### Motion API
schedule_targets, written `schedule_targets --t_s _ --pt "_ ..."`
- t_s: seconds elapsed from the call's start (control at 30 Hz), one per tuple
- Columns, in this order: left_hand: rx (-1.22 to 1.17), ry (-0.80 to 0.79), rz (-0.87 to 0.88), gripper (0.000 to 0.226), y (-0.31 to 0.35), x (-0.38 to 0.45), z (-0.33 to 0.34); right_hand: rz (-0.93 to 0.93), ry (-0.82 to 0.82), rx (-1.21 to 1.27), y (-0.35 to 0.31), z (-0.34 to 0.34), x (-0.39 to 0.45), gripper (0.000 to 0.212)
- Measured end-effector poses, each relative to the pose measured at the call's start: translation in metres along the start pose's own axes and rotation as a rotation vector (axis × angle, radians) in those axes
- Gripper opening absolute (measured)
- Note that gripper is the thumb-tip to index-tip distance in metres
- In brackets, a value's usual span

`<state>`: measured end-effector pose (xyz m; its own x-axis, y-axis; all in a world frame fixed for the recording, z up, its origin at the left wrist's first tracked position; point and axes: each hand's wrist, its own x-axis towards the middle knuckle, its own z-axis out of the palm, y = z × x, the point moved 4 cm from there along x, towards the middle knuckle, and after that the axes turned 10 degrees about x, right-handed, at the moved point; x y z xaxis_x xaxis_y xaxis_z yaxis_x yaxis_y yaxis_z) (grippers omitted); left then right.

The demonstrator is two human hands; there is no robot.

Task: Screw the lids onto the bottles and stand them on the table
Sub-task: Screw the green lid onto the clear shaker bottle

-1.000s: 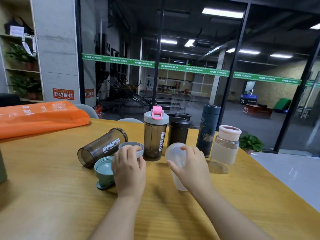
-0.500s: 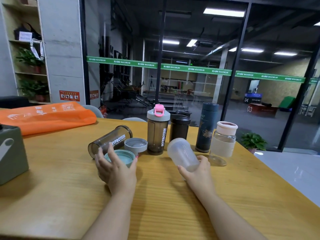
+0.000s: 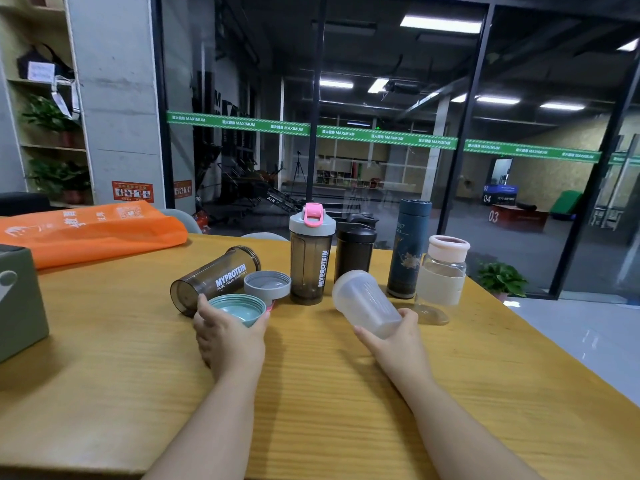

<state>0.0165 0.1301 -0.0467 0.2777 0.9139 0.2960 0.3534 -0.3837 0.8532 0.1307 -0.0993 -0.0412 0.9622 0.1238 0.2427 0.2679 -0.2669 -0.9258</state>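
My left hand [image 3: 228, 336] grips a teal lid [image 3: 237, 308], its hollow side facing up, just above the wooden table [image 3: 311, 393]. My right hand [image 3: 394, 336] holds a frosted clear bottle [image 3: 363, 303] by one end, tilted with its other end pointing up and left. A smoky MYPROTEIN bottle [image 3: 216, 278] lies on its side without a lid behind my left hand. A grey lid [image 3: 267, 285] lies beside it, hollow side up.
Several capped bottles stand in a row at the back: a smoky one with a pink-and-grey lid [image 3: 311, 254], a black one [image 3: 355, 252], a dark blue flask [image 3: 408, 249], a glass one with a pink lid [image 3: 443, 275]. An orange bag [image 3: 90, 230] and a green box [image 3: 19, 299] sit left.
My left hand left the grey lid, took the teal lid and lifted it. My right hand raised and tilted the frosted bottle off the table.
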Motion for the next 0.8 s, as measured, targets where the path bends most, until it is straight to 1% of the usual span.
schedule_targets --t_s 0.1,0.17,0.27,0.33,0.43,0.5,0.6,0.63,0.67,0.73,0.77,0.8 --pt "-0.036 0.014 0.043 0.103 0.003 0.000 -0.003 0.015 0.012 0.088 0.000 -0.003 0.003 0.082" --pt "-0.122 -0.019 0.104 0.102 0.009 -0.004 -0.005 0.043 0.035 0.204 0.002 -0.007 0.005 0.074" --pt "-0.310 -0.193 0.182 0.097 0.022 -0.014 -0.003 0.086 0.044 0.444 0.005 -0.011 0.009 0.064" --pt "-0.395 -0.301 0.199 0.093 0.030 -0.019 0.003 0.115 0.021 0.625 0.004 -0.012 0.011 0.058" --pt "-0.549 -0.433 0.111 0.080 0.032 -0.018 0.015 0.155 0.002 0.839 0.002 -0.010 0.014 0.058" --pt "-0.659 -0.508 0.029 0.075 0.029 -0.015 0.024 0.203 0.016 0.969 0.002 -0.009 0.015 0.051" --pt "-0.778 -0.624 -0.024 0.093 0.031 -0.015 0.030 0.258 0.020 1.118 0.003 -0.010 0.017 0.026" --pt "-0.820 -0.655 -0.040 0.095 0.031 -0.015 0.033 0.265 0.018 1.145 0.002 -0.010 0.017 0.019" --pt "-0.858 -0.684 -0.053 0.091 0.032 -0.014 0.036 0.263 0.023 1.171 0.001 -0.010 0.018 0.014" --pt "-0.909 -0.743 -0.076 0.075 0.033 -0.015 0.042 0.267 0.033 1.215 0.001 -0.009 0.020 0.012" --pt "-0.912 -0.778 -0.088 0.071 0.033 -0.015 0.045 0.283 0.034 1.232 0.001 -0.008 0.021 0.011" --pt "-0.911 -0.819 -0.095 0.074 0.034 -0.015 0.048 0.306 0.028 1.246 0.004 -0.007 0.023 0.012"
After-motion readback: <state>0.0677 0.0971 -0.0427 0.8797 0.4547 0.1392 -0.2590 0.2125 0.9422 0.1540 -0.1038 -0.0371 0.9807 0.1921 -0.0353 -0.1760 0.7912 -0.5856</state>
